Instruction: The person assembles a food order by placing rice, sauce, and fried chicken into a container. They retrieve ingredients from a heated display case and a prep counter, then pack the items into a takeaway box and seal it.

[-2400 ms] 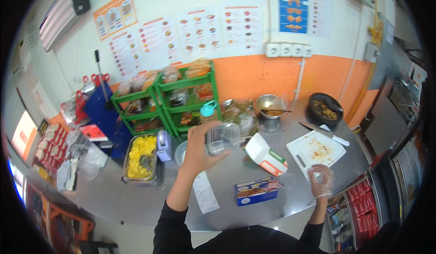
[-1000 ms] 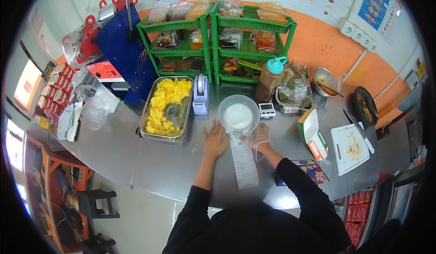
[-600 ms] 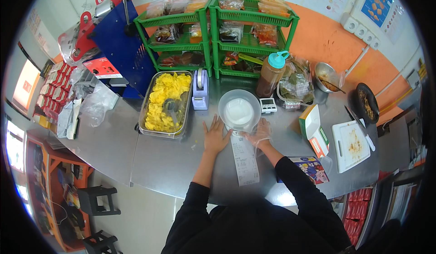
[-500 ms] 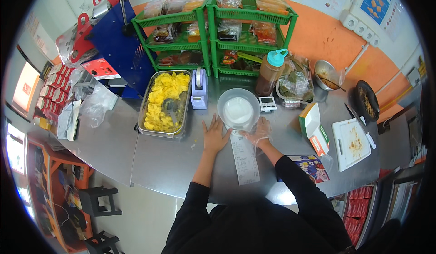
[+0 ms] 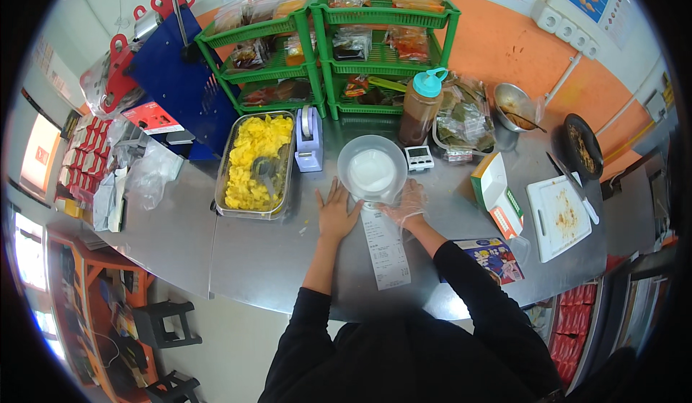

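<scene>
The left hand (image 5: pixel 336 213), which held up a clear box a moment ago, now lies without it, palm down on the tabletop (image 5: pixel 277 262), left of the front of the plastic bowl (image 5: pixel 347 175). The right hand (image 5: pixel 408 203), in a clear glove, has left the cutting board (image 5: pixel 542 242), well right of the bowl, for the bowl's front right. Both grips are spread and pinch nothing; whether a thumb touches the bowl cannot be told. The work seems to have turned to this bowl and paused there.

The bowl is translucent; a white disc (image 5: pixel 372 169) shows in it or through its base. Left of it, past the tape dispenser (image 5: pixel 308 147), a tray (image 5: pixel 249 213) is heaped with yellow food (image 5: pixel 249 151). Behind and right of it, a squeeze bottle (image 5: pixel 416 124) holds brown liquid. To its right, a takeaway box (image 5: pixel 494 194) stands open, white inside; farther right, a metal bowl (image 5: pixel 504 99) holds something brownish, and a dark dish (image 5: pixel 593 141) has browned food
</scene>
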Motion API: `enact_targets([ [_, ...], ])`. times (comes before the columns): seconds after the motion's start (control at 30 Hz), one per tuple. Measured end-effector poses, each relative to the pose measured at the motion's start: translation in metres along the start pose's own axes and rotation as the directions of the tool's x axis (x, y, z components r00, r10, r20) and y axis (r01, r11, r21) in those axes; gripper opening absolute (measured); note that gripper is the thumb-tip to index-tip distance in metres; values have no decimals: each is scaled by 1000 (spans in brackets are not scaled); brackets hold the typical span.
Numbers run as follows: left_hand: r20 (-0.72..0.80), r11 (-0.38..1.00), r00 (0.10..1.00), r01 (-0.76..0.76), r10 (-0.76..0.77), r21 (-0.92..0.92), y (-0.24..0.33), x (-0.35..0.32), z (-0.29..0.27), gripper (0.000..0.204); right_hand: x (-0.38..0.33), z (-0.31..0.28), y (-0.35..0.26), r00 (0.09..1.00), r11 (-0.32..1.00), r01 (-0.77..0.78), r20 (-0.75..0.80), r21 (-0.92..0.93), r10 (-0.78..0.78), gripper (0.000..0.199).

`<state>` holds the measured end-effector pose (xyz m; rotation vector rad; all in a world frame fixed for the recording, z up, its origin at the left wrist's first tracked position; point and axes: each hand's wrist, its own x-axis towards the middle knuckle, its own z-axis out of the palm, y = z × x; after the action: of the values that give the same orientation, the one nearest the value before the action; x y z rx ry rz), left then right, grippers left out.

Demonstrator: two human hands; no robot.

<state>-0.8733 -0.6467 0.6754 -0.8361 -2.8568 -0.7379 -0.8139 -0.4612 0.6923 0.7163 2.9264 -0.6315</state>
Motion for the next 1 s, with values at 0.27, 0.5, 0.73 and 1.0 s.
enact_targets([
  [0.27,8,1000,1000,5,-5,3,-1,0,1,60,2,-1,-1,999,999,-27,37,-39,28,102],
  [0.5,19,1000,1000,8,-8,2,1,1,-1,60,4,6,3,1000,999,-1,-7,-43,1,108],
  [0.73,21,1000,1000,7,-7,2,-1,2,1,60,-1,-10,-7,996,999,-41,78,-34,44,102],
  [1.0,-18,1000,1000,-21,21,1,0,0,0,57,-2,-3,-3,999,1000,-4,36,16,3,102],
])
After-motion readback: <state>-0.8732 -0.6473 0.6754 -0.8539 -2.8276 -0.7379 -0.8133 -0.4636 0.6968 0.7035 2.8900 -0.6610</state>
